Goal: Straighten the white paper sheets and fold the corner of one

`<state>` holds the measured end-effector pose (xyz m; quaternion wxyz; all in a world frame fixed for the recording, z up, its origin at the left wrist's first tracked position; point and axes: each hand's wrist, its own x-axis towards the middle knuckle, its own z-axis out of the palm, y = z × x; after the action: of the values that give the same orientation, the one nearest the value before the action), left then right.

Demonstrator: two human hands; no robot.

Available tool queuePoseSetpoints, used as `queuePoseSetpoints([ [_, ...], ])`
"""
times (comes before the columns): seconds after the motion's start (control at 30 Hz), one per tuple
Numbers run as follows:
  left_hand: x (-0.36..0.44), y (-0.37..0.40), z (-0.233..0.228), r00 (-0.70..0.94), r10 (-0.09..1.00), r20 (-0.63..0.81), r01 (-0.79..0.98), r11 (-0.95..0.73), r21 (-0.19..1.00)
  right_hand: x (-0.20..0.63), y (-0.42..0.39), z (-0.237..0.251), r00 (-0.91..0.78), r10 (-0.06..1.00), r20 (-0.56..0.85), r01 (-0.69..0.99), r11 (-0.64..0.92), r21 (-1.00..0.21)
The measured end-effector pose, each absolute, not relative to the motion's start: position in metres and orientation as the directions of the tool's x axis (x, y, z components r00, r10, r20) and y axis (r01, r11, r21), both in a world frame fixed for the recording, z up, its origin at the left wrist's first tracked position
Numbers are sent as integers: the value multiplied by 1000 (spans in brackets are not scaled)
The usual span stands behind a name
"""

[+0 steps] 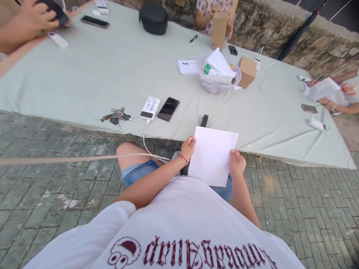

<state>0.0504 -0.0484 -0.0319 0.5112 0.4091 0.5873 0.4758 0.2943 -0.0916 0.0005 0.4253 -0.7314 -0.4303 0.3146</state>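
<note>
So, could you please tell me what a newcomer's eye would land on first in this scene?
Probably the blank white paper sheet, held by its side edges between the left hand and right hand over the lap. Beyond it, on the pale grey-green cloth, lie a white power bank beside a black smartphone, with a bunch of keys to their left. Farther back sits a clear plastic bowl stuffed with rolled papers.

Outdoor setting, soft even daylight, no hard shadows. Ground: grey brick paving (56, 186), worn, pale patches in places. Pale grey-green cloth (112, 67) spread flat over paving, edge running just ahead of viewer. Rough stone wall (280, 33) along far side of cloth. Dark pole (303, 28) leaning against wall, upper right.
</note>
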Motion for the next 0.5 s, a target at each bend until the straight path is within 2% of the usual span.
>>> queuePoseSetpoints([
  [0.23, 52, -47, -44, -175, 915, -364, -59, 359, 931, 304, -82, -38, 325, 892, -313, 93, -360, -928],
  [0.4, 49, -48, -57, -216, 859, -465, -98, 455, 885, 303, -76, -53, 273, 886, -375, 39, -399, -916],
  [0.5, 49, -45, -63, -239, 832, -500, -108, 489, 866, 304, -73, -58, 276, 904, -327, 83, -362, -929],
])
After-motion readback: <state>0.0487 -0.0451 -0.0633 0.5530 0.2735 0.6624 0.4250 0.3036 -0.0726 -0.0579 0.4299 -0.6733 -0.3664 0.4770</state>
